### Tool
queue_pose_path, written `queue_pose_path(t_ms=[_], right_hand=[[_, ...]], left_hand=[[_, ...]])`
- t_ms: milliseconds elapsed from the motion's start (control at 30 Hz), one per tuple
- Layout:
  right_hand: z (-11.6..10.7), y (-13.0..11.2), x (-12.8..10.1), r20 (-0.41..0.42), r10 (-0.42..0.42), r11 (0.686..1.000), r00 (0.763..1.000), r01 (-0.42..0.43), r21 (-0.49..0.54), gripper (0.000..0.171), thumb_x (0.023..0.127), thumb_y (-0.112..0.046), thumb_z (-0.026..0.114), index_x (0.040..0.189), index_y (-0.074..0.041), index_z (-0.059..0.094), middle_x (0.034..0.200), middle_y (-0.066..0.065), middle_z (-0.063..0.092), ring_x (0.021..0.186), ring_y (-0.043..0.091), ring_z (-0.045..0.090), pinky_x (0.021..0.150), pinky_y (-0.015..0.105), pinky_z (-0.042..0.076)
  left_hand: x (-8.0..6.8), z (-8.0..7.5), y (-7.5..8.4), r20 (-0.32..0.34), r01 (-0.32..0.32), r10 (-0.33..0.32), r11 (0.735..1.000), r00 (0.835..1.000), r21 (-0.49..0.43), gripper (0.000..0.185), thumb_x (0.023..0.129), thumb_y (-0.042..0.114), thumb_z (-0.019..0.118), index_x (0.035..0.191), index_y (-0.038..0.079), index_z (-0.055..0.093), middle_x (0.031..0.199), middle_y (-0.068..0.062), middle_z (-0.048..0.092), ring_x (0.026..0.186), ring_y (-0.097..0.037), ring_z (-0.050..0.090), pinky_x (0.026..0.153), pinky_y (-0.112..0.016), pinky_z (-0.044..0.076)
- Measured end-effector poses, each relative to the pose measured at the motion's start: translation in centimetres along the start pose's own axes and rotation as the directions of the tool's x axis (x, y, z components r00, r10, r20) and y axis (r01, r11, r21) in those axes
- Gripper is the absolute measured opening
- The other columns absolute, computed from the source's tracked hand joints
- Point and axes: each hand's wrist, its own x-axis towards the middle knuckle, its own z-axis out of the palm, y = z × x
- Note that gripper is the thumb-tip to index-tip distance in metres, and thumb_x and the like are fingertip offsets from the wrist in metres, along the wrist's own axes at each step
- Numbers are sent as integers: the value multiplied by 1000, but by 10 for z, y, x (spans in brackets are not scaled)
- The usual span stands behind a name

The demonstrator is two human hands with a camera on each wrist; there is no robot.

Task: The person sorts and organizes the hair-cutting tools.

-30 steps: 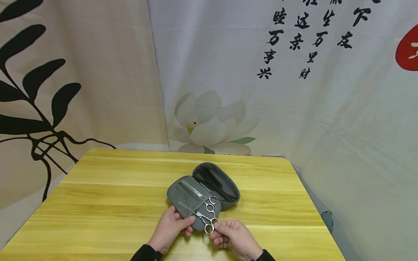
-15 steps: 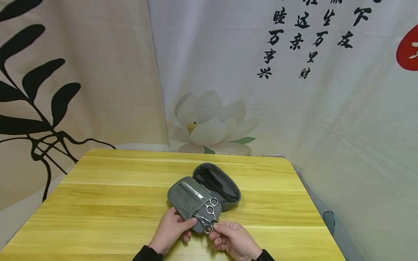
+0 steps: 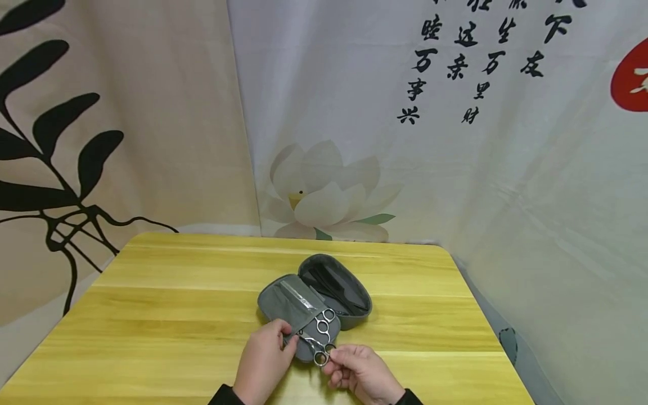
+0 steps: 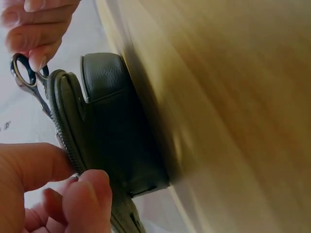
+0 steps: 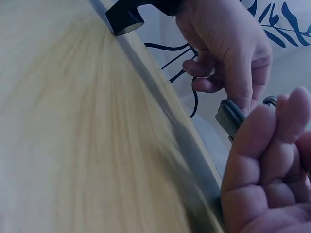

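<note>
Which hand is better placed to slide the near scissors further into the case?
Right, probably. The right hand already pinches the near scissors by a finger ring, while the left hand grips the edge of the open grey case, steadying it.

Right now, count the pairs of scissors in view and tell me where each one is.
2. One pair of scissors is tucked in the open grey case, its rings sticking out. The nearer pair lies at the case's front edge, the right hand pinching its ring. More may be hidden inside.
</note>
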Motion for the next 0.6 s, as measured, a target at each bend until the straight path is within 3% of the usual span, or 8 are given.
queue_pose_path(t_ms=[67,167,300,367,467,600], right_hand=[[1,0,0,-5,-2,1000,1000,1,-12,19,110,-18,58,100,-16,75,91,-9,81,73,0,70,79,24,63],[4,1,0,-24,-15,999,1000,14,-41,18,109,-17,60,99,-15,75,88,-9,81,70,-1,70,75,22,63],[8,2,0,-56,-24,997,998,21,-69,17,108,-16,61,96,-14,74,83,-9,80,65,-3,69,68,19,61],[10,3,1,-68,-17,998,998,13,-63,18,107,-16,62,95,-13,74,81,-9,80,63,-3,69,67,19,61],[12,4,2,-69,6,999,998,-9,-49,19,108,-17,61,95,-12,74,80,-9,80,63,-2,68,68,20,61],[15,7,4,-56,42,997,998,-45,-54,23,110,-24,60,98,-11,75,80,-9,79,64,-1,68,68,22,61]], left_hand=[[-2,2,1,-80,-122,128,990,989,75,20,79,5,88,84,11,70,70,4,61,59,-7,54,52,-25,45],[-3,4,1,-173,-256,285,951,943,174,24,75,0,87,79,11,65,72,1,64,59,-12,61,52,-27,50],[-4,7,-1,-215,-368,419,898,882,240,30,70,-3,85,80,10,60,71,1,58,54,-15,57,46,-26,45],[-3,7,-1,-216,-404,461,877,861,261,30,69,-2,85,81,9,60,71,1,55,53,-15,56,45,-26,44],[-3,8,-2,-191,-434,491,858,850,276,29,72,-1,85,83,8,60,72,0,54,54,-14,56,46,-25,44],[-6,6,-1,-119,-451,489,858,864,246,24,78,2,83,86,8,61,76,1,56,59,-12,57,51,-24,46]])
